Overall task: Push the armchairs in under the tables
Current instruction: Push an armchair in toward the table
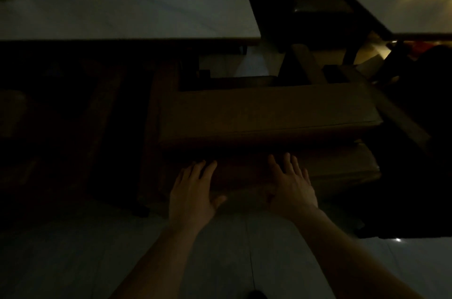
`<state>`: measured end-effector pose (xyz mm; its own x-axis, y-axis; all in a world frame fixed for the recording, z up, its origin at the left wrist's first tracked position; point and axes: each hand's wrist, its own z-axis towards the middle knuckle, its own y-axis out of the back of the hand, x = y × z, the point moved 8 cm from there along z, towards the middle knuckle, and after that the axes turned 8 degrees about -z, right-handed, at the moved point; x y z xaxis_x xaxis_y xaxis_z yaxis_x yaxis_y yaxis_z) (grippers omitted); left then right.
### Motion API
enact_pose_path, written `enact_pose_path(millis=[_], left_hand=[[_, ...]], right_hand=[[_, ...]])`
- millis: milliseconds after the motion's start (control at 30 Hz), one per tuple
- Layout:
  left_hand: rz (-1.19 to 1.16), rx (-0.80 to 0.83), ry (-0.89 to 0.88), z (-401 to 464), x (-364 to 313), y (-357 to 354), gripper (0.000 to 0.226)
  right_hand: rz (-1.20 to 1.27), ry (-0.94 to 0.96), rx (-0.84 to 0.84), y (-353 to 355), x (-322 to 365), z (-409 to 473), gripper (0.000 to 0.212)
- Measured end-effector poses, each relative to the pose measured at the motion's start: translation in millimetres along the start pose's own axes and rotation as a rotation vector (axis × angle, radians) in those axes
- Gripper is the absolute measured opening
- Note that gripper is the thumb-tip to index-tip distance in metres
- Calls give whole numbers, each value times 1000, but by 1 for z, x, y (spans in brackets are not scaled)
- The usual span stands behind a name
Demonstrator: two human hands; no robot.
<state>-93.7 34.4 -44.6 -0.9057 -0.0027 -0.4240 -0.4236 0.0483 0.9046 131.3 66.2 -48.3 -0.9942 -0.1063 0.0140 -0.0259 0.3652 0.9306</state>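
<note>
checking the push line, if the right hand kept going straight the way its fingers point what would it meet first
The right hand, fingers straight, points up the armchair's back, so it would likely meet that padded back first; the table lies beyond. Contact is unclear in the dim light.

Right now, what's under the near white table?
Under the white table, most is in deep shadow. A dark table leg and a patch of pale floor show near its right end. The armchair with both hands on its back sits mostly outside the tabletop.
</note>
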Motion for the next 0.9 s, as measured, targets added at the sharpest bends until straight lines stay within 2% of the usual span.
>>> enact_pose_path(millis=[200, 433, 633, 900], left_hand=[[-6, -42, -68, -6, -44, 49, 86], [5, -37, -174, -16, -154, 75, 88], [22, -41, -240, -38, -281, 71, 87], [-56, -17, -328, -77, -480, 9, 85]], right_hand=[[47, -38, -105, 55, -17, -49, 94], [60, -150, -197, 107, -94, -123, 92], [127, -174, -290, 132, -209, -184, 91], [140, -296, -330, 126, -416, -275, 95]])
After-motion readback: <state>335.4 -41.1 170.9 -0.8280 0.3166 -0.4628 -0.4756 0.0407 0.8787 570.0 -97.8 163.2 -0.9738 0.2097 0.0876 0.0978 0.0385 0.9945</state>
